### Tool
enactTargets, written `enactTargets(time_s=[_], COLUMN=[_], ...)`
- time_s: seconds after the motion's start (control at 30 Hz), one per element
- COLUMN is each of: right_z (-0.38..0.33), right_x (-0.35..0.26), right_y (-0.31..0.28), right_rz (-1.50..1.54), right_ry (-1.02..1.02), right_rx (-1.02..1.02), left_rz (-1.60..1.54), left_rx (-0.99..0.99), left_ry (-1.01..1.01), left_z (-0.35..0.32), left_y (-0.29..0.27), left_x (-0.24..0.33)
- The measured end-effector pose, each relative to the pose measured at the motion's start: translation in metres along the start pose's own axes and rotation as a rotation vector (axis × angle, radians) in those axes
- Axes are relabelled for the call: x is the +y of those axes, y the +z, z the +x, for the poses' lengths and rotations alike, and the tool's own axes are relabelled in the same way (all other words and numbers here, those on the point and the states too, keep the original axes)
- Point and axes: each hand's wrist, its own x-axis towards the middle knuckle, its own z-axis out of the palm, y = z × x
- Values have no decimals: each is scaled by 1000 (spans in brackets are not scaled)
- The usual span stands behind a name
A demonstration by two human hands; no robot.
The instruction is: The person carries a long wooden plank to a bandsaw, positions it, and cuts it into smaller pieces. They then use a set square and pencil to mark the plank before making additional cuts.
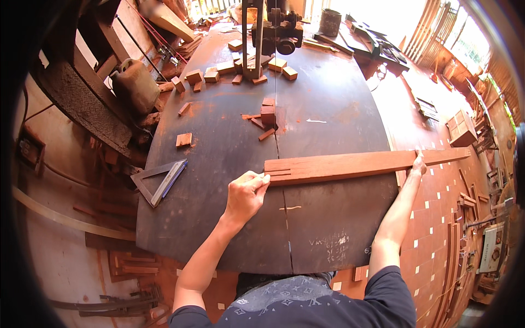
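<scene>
A long reddish-brown wooden beam (pixel 344 167) lies crosswise over the dark saw table (pixel 219 218), its right part reaching past the table's edge. Slots are cut into its left end. My left hand (pixel 246 194) pinches that slotted end, fingers closed at its near corner. Further right, my right hand (pixel 418 164) wraps around the beam beyond the table edge, with the thumb on top. Ahead of the beam, the thin upright bandsaw blade (pixel 276 87) meets the table. Small wooden offcuts (pixel 268 115) lie beside the blade, apart from both hands.
On the table's left lie a triangular set square (pixel 158 183) and a square block (pixel 184 140). Several wood blocks (pixel 210 75) sit around the saw guide post (pixel 251 44). A plastic jug (pixel 135 85) stands at the far left. Timber strips (pixel 451 262) lie on the tiled floor at right.
</scene>
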Motion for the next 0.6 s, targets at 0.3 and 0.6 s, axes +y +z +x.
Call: enactTargets(time_s=[0.3,0.6], right_z=[-26,-20], right_x=[-4,-5], right_y=[-11,-12], right_rz=[-184,-216], right_ry=[-3,-37], right_rx=[26,50], left_rz=[-13,140], left_rx=[62,-22], left_ry=[-182,-62], left_z=[61,105], left_y=[-9,36], left_x=[-61,-105])
